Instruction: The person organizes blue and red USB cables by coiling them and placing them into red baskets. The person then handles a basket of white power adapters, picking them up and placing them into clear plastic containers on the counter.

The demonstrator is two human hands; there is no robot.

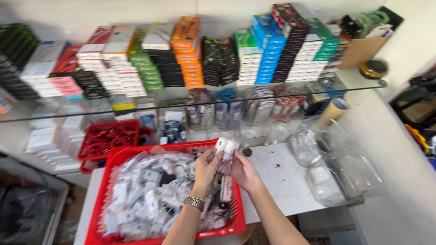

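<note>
My left hand (206,167), with a metal watch on its wrist, and my right hand (244,171) together hold a small clear plastic packet with white charger plugs (225,147) inside. They hold it above the right end of a big red basket (105,181) filled with many similar clear packets of white parts (145,195). Fingers of both hands pinch the packet from either side.
A glass shelf (354,84) carries stacks of coloured boxes (272,50). Below it stand clear bags of accessories, a smaller red basket (109,138), a tape roll (333,111) and clear plastic containers (349,174) on the white table (281,181).
</note>
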